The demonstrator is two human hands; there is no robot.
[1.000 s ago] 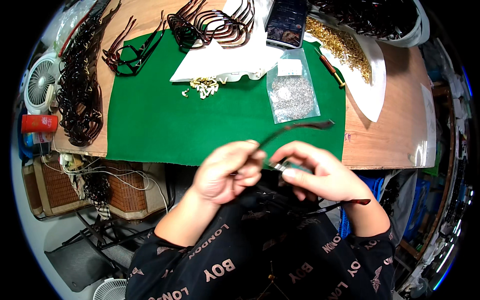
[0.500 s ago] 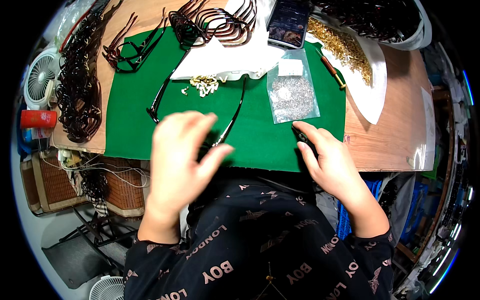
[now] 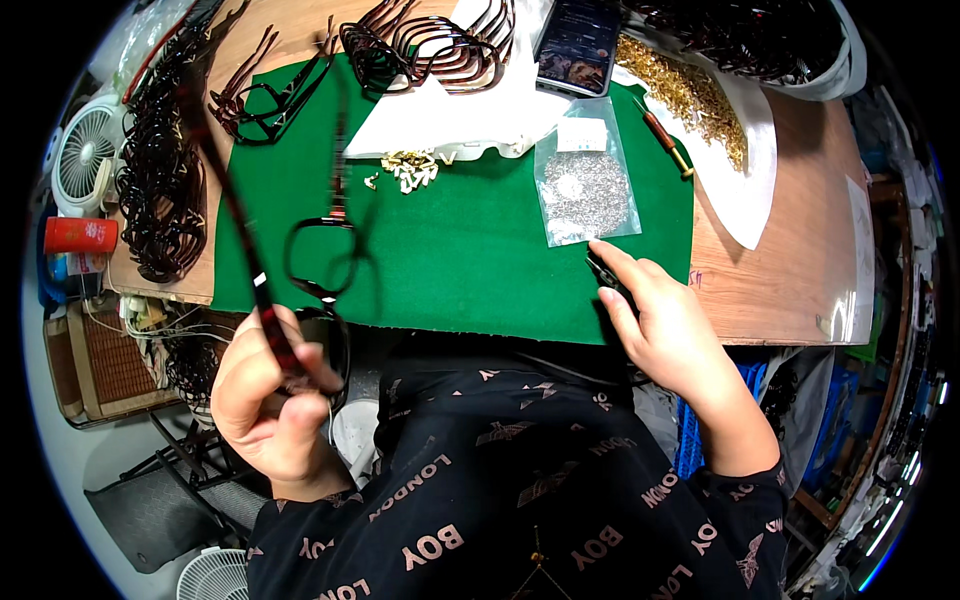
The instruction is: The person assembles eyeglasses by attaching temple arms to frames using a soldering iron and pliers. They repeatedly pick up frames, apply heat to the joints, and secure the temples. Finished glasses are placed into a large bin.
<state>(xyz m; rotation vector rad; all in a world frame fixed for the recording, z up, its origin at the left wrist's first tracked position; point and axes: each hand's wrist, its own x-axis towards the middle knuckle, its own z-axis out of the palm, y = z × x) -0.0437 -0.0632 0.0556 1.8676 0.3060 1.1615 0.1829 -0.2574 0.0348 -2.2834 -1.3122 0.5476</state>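
Pinched in my left hand (image 3: 275, 405) is a dark tortoiseshell eyeglass frame (image 3: 320, 222), lifted at the front left edge of the green mat. Its temples stretch away from me and the nearer one is blurred by motion. My right hand (image 3: 660, 315) rests at the mat's front right, its thumb and forefinger closed on a small black tool that looks like tweezers (image 3: 603, 272). The forefinger tip lies at the lower edge of a clear bag of tiny silvery parts (image 3: 590, 190). Small pale gold pieces (image 3: 412, 170) form a little heap mid-mat.
On the green mat (image 3: 480, 270) another pair of glasses (image 3: 265, 120) lies at the left, more frames (image 3: 440, 50) behind. A long pile of frames (image 3: 160, 200) lines the left edge. At the right are a screwdriver (image 3: 665, 140), gold parts (image 3: 690, 90) on white paper and a phone (image 3: 578, 45).
My left hand has taken the eyeglass frame off the mat and drawn it left and toward me. My right hand has stayed nearly still.
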